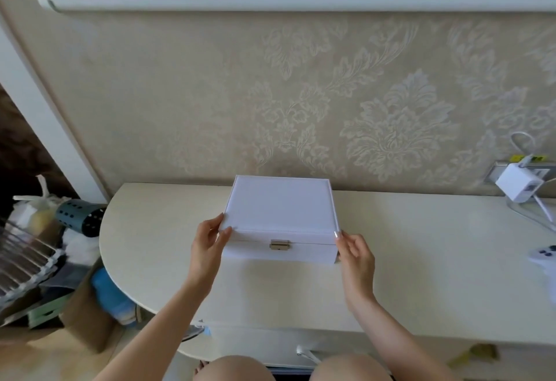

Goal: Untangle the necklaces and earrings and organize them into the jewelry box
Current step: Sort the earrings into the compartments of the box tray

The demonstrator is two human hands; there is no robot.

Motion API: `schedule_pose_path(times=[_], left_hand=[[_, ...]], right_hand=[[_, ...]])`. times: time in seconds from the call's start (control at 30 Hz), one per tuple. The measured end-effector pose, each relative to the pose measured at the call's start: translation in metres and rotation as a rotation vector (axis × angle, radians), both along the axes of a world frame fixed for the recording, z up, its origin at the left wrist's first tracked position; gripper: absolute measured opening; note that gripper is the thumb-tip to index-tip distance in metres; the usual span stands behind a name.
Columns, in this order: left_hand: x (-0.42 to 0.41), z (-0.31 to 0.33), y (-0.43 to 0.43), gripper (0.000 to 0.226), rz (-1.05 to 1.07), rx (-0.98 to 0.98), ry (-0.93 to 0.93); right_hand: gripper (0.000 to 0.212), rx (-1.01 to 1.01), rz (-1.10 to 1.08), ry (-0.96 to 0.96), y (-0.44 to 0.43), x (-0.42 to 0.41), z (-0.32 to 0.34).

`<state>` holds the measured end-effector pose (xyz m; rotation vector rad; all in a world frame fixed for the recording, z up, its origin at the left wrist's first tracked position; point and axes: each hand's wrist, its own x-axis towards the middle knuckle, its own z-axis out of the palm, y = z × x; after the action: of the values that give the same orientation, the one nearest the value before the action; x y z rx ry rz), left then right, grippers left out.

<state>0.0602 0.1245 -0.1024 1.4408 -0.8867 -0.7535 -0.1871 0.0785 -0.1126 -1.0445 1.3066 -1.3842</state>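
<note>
A white jewelry box (280, 209) with a small metal clasp (279, 245) at the front stands closed on the cream table (421, 275), close to the wall. My left hand (207, 243) grips the box's front left corner, thumb on the lid's edge. My right hand (355, 255) holds the front right corner, fingers along the side. No necklaces or earrings are visible.
A white charger (519, 185) with a cable sits plugged in at the far right, and a white game controller (544, 255) lies at the right edge. Left of the table stand boxes, a dark perforated holder (79, 216) and clutter on the floor.
</note>
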Motion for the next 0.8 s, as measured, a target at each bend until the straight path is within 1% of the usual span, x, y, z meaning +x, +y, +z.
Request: schedule_pose_path(times=[0.2,0.33,0.47,0.57,0.63,0.8], left_hand=[[-0.003,0.002,0.001,0.029,0.006,0.002,0.012],[-0.005,0.006,0.002,0.025,0.002,-0.017,0.040],[-0.009,0.009,0.002,0.025,0.028,-0.037,0.058],[-0.009,0.005,0.003,0.032,0.016,-0.009,0.058],[-0.010,0.004,0.003,0.037,0.003,0.032,0.057],[-0.007,0.005,-0.002,0.033,-0.062,0.084,0.003]], right_hand=[[0.014,0.030,-0.006,-0.028,-0.003,0.000,-0.003],[0.012,0.029,0.000,-0.042,-0.005,-0.001,-0.004],[0.013,0.025,-0.001,-0.037,-0.005,-0.001,-0.006],[0.003,0.018,-0.001,-0.036,-0.003,0.000,-0.004],[0.010,0.031,0.002,0.004,-0.003,0.003,-0.001],[0.018,0.088,-0.053,0.056,-0.005,0.012,0.007]])
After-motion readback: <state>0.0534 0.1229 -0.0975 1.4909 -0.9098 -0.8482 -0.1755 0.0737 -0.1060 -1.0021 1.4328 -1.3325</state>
